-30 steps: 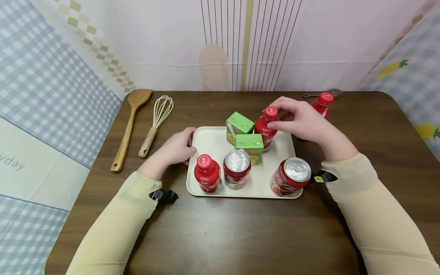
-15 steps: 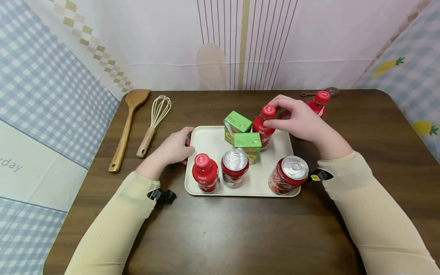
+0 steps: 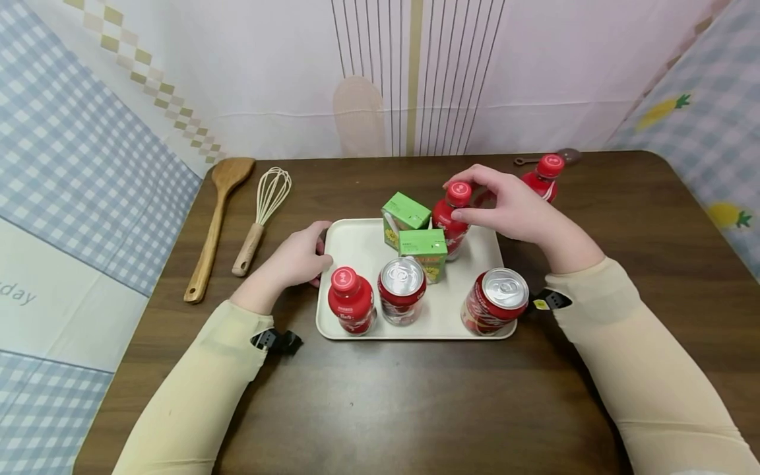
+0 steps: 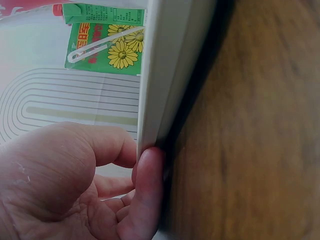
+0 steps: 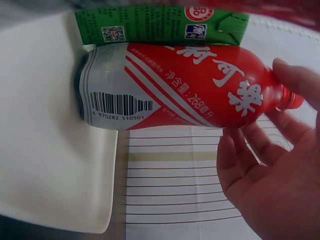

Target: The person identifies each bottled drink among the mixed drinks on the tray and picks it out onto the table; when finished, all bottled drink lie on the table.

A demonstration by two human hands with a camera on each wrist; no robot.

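Observation:
My left hand [image 3: 299, 258] grips the left rim of a cream tray [image 3: 355, 239]; in the left wrist view, thumb and fingers pinch its edge [image 4: 159, 75]. At the tray's back right, my right hand [image 3: 515, 210] holds a red soda bottle [image 3: 448, 223] around its neck, just below the cap. The bottle [image 5: 180, 90] stands upright beside two green drink cartons [image 3: 423, 244]. At the tray's front left are another red bottle [image 3: 351, 305] and a red can with a clear lower part [image 3: 402, 290]. A red soda can [image 3: 494, 303] stands at the front right corner.
A third red bottle [image 3: 541, 179] stands on the table behind my right hand, with a brown spoon [image 3: 567, 156] near the back edge. To the left lie a wooden spatula [image 3: 216, 221] and a whisk [image 3: 261, 221]. Curtain cloth [image 3: 285, 72] hangs behind the table.

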